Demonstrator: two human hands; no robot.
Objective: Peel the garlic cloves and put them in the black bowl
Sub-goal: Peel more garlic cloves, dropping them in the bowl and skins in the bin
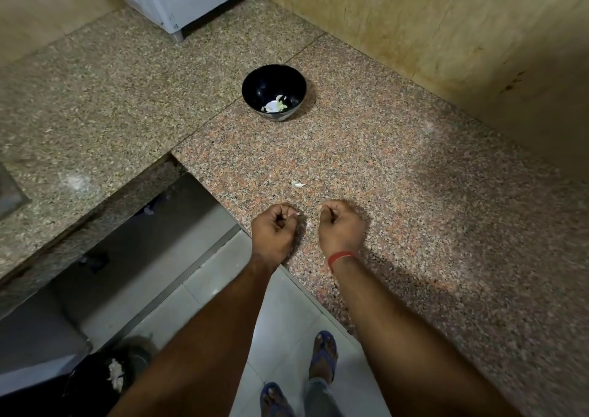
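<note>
Left hand (275,230) rests at the near edge of the tabletop (414,193), fist-like, knuckles up, forearm running in from the near left. Its fingers (283,211) are curled together and pinch something small and pale at the tips; a white sliver (295,214) pokes out on the right side of the hand. Likely a garlic clove or its skin, but too small to tell which.

Between the two hands, a second pale fleck (308,224) lies on the stone, just beside the left hand.

A little farther out, a loose white piece (298,184) lies flat on the tabletop, beyond both hands and roughly midway between them, long axis running left to right. Both hands are about equally near to it. Cannot tell if it is a clove or peel.

Right hand (341,225) sits just right of the left one, apart from it, with a red band (342,257) at the wrist. Fingers (331,209) curled in tight; whether they hold anything is hidden by the back of the hand.

Black bowl (274,91) stands upright well beyond the hands, far and slightly left of their midline, with pale pieces (275,104) already at its bottom. No obstacle lies between hands and bowl.

Judgement: peeling appears to be in hand at the left fingertips. The coming move turns on a straight reach forward; the left hand has the more direct line to the bowl.
</note>
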